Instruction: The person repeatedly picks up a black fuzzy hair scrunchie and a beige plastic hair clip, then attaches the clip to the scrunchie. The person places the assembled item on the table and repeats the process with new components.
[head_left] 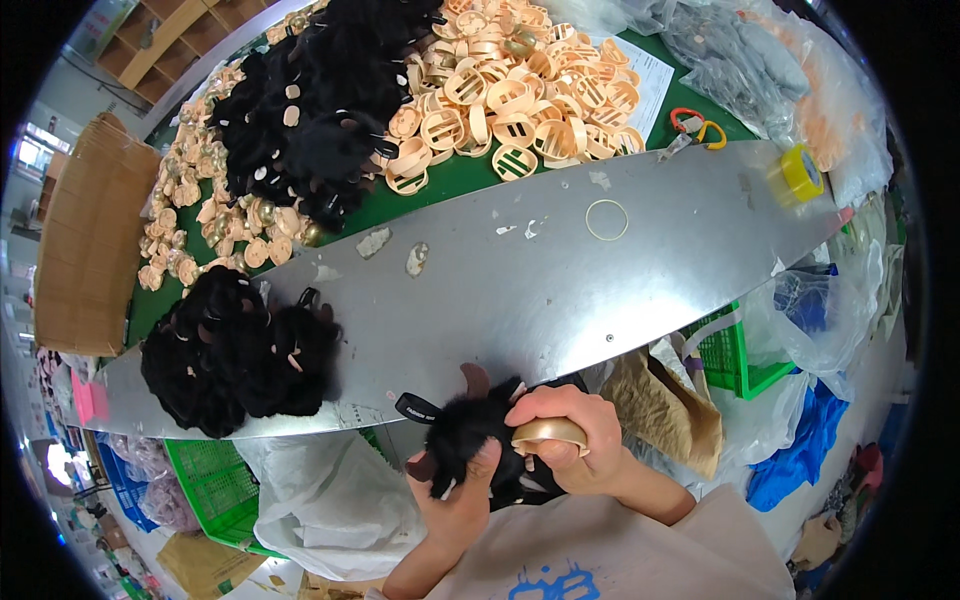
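Observation:
My left hand (452,505) is closed around a small black plush toy (458,430) with brown ears and a black loop tag, just past the metal table's near edge. In my right hand (592,445) is a shiny gold dome-shaped plastic piece (552,430), gripped between thumb and fingers. The piece is right against the toy's right side; whether it is joined to the fur cannot be made out. Black fur also shows under my right hand.
Black plush toys (240,350) lie piled at the table's left. Beyond the metal tabletop (480,270) are heaped beige slotted plastic rings (510,95), gold domed pieces (200,190) and more black plush (310,110). Scissors (690,130) and yellow tape (800,172) sit at right; green crates (215,490) stand below.

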